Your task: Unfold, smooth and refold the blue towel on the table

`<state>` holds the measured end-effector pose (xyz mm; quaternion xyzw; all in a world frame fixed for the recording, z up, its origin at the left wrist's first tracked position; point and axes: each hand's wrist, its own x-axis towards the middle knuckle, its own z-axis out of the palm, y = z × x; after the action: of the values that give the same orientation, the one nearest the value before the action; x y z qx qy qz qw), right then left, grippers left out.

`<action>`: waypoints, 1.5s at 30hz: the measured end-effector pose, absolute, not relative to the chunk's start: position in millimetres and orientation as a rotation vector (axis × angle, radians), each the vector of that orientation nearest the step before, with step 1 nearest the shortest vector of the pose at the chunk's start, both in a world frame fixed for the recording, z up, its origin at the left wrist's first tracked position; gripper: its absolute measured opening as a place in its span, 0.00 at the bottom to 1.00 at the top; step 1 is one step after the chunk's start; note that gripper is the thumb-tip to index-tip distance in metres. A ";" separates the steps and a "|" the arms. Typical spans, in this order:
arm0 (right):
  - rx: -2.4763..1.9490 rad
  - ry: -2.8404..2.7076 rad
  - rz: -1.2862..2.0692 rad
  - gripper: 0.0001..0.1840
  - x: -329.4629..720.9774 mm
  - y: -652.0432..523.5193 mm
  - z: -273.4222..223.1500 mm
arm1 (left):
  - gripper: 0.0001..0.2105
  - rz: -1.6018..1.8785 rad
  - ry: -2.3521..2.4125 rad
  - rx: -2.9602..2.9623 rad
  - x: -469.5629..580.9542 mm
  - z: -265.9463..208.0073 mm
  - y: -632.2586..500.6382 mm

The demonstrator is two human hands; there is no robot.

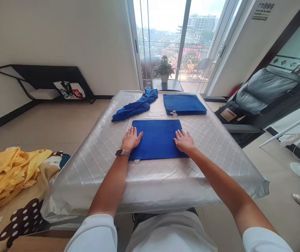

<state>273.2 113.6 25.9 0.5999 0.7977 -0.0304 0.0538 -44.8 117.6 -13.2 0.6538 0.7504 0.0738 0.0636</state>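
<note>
The nearest blue cloth (157, 139) lies flat between the hands (131, 139) (184, 141), which rest, unclenched, on its side edges.

Lit chiefly by daylight from the tall, metal-framed glass sliding door (183, 38) beyond the silver, diamond-patterned table cover (92, 178). Found bright overall; washed out to near-white in the sky past the cover's far edge, with haze over the pale multi-storey building (202, 22). Marked by pale sheen along the cover's raised lines. Dimmer on the plain off-white wall (60, 35), beyond and left of the cover. Stretched and slanted by wide-angle distortion right of the cover, notably at the dark-brown door frame (285, 36). Clear in outline at the flat, rectangular blue cloth (156, 140) on the cover.
</note>
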 end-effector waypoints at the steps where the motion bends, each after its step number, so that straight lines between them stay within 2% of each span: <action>1: 1.790 2.433 -0.090 0.34 271.9 118.6 30.4 | 0.41 0.219 2.266 1.977 -45.1 -13.0 117.5; 5: 1.805 2.505 -0.115 0.35 266.1 147.3 39.4 | 0.41 0.228 2.269 1.994 -45.5 -14.0 117.2; 13: 1.992 2.489 -0.215 0.37 269.4 176.4 4.9 | 0.40 0.247 2.270 1.995 -46.0 -16.0 114.7; 18: 1.997 2.515 -0.231 0.36 270.5 175.2 2.8 | 0.38 0.265 2.310 1.989 -45.8 -12.2 110.8; 20: 1.996 2.519 -0.252 0.36 269.9 175.1 3.8 | 0.35 0.354 2.348 2.018 -45.2 -7.2 109.1; 23: 2.002 2.528 -0.280 0.36 269.4 175.4 3.3 | 0.29 0.673 2.388 2.129 -36.1 3.0 108.0; 26: 2.010 2.550 -0.285 0.36 269.1 175.9 1.3 | 0.24 0.893 2.235 2.242 -5.5 10.5 108.8; 31: 1.977 2.586 -0.253 0.35 272.1 177.9 -4.1 | 0.22 0.744 1.631 2.570 94.3 12.7 118.7; 34: 1.874 2.622 -0.174 0.36 276.8 177.8 -7.8 | 0.23 0.737 1.452 2.643 153.6 12.8 139.2; 39: 1.858 2.628 -0.167 0.39 279.5 173.5 -5.1 | 0.25 0.651 1.538 2.461 185.5 5.0 180.9; 42: 1.925 2.593 -0.243 0.36 276.0 171.8 0.3 | 0.26 0.536 1.609 2.427 162.5 -4.4 188.5; 45: 1.994 2.571 -0.316 0.35 271.9 173.4 3.2 | 0.31 0.435 1.787 2.370 122.8 -10.7 182.6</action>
<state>271.9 173.4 3.2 0.6086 0.7850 -0.0964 -0.0637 122.8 182.6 -10.7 0.7880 0.5942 0.1446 0.0706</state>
